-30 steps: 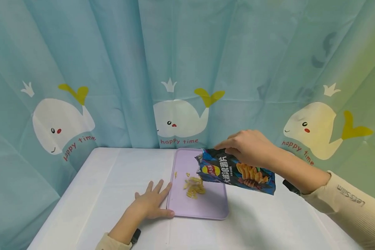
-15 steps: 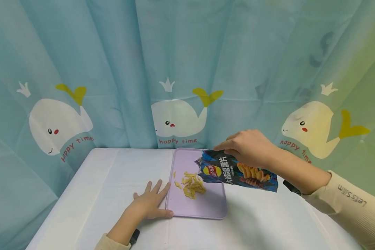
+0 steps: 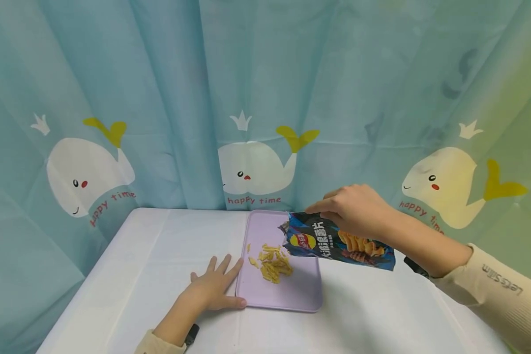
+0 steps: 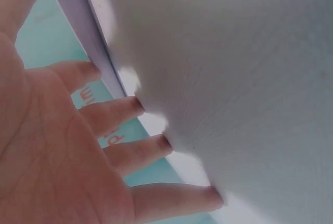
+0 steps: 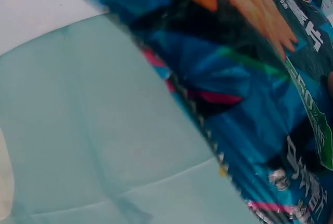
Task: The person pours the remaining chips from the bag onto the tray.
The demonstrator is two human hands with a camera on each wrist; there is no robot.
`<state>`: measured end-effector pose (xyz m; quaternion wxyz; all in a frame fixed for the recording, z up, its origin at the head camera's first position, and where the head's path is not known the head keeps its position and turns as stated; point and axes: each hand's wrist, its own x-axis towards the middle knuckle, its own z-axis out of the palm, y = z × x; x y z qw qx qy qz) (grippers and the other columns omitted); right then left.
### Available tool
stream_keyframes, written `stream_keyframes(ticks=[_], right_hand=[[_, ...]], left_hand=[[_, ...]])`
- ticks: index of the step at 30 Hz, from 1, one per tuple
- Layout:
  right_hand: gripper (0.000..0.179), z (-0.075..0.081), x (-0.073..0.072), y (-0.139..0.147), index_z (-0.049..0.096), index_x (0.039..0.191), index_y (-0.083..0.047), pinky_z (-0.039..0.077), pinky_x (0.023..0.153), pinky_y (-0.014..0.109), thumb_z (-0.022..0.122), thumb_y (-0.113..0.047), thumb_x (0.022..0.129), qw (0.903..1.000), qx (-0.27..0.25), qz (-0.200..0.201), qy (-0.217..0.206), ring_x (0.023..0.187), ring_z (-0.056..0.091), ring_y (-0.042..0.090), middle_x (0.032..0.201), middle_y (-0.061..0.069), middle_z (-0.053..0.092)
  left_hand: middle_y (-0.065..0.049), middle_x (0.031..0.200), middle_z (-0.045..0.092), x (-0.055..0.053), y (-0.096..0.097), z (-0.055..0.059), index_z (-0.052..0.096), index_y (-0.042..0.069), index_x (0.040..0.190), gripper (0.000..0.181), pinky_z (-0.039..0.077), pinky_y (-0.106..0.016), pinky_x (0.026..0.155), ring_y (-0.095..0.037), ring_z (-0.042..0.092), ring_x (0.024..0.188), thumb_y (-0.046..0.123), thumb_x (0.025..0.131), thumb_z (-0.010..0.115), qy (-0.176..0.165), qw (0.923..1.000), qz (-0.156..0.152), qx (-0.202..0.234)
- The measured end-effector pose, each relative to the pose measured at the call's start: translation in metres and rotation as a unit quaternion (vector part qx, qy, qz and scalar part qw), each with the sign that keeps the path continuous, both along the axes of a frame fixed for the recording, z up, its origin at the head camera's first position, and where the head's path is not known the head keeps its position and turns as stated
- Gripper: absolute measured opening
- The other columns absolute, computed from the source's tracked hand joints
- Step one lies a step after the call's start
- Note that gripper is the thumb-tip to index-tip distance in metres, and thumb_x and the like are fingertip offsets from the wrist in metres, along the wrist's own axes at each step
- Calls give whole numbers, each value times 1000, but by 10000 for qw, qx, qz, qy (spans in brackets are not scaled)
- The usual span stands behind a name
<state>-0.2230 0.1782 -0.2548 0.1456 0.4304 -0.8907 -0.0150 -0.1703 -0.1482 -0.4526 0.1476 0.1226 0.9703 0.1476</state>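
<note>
In the head view my right hand (image 3: pixel 356 209) grips a blue and black chip bag (image 3: pixel 318 241) by its upper side, thumb and fingers pinching it. The bag lies tilted on its side, its torn mouth facing left above a pale purple tray (image 3: pixel 287 297). On the tray is a small heap of yellow ridged potato chips (image 3: pixel 275 268), with a few loose pieces to its left. My left hand (image 3: pixel 210 290) rests on the table with fingers spread, thumb and index fingertip at the tray's left edge. The right wrist view is filled by the bag's printed side (image 5: pixel 218 78).
A white cloth covers the table (image 3: pixel 181 236). Behind its far edge hangs a blue-green curtain (image 3: pixel 168 98) printed with white whales. A dark wrist strap (image 3: pixel 192 334) shows at my left wrist.
The heap of chips on the tray has grown, and pieces lie farther left than before. The bag has shifted slightly right in my right hand's grip. My left hand stays in place.
</note>
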Motion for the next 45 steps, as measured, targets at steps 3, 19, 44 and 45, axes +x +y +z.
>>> stream_keyframes(ticks=[3,19,44,45], right_hand=[[33,1,0,1,76,114,-33,31,41,21,72,-10,90,10000,-8,9,25,52,50,2,88,-8,75],[31,2,0,-5,78,111,-33,31,40,21,74,-11,89,9998,152,-15,115,50,47,3,84,-9,73],[30,5,7,-10,78,108,-33,32,41,20,76,-11,87,9992,371,57,132,52,50,4,87,-9,74],[30,5,7,-10,78,108,-33,32,41,19,76,-12,87,9991,392,74,129,52,50,4,86,-9,74]], left_hand=[[-17,163,26,0,1,1,31,24,157,104,20,-87,96,-53,18,147,70,74,72,8,10000,-15,2],[-17,163,26,1,0,-2,32,25,157,104,21,-87,96,-52,18,147,71,73,71,57,10000,9,-27],[-17,163,25,-2,-1,-1,30,25,158,104,19,-87,96,-52,17,147,71,74,71,-23,10000,-19,8],[-17,163,25,-2,-1,-1,30,25,158,104,19,-87,96,-52,17,148,71,74,71,-33,10000,-19,8]])
